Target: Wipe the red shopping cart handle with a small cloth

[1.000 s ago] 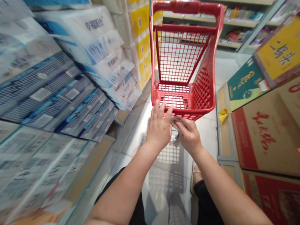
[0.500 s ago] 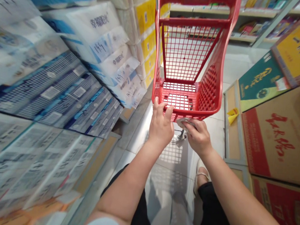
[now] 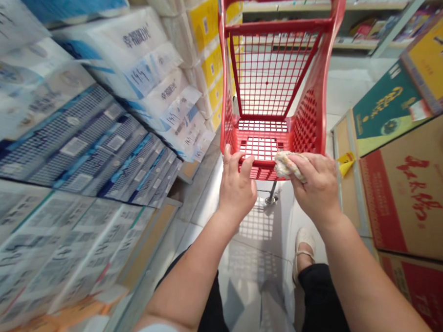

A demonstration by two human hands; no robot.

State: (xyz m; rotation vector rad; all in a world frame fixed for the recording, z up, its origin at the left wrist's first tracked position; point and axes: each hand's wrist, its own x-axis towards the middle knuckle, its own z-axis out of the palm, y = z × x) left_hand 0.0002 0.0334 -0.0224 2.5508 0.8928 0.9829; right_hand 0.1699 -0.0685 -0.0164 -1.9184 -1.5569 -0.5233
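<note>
A red plastic shopping cart (image 3: 312, 116) stands in front of me in a shop aisle, its basket holding nothing. My left hand (image 3: 237, 186) curls its fingers over the near rim of the cart. My right hand (image 3: 316, 185) is closed on a crumpled whitish cloth (image 3: 285, 165) and presses it against the near rim, at the right corner. One of my feet in a pale shoe (image 3: 305, 243) shows on the floor below the cart.
Stacked packs of tissue paper (image 3: 99, 116) fill the left side of the aisle, with yellow packs (image 3: 207, 57) further on. Cardboard cartons (image 3: 407, 193) with red print stand at the right. Shelves with goods (image 3: 363, 25) cross the far end. The floor is pale tile (image 3: 254, 265).
My right hand has come up from under the cart's near edge onto the rim's right corner, with the cloth now on top. The cart sits slightly closer; my left hand stays on the rim.
</note>
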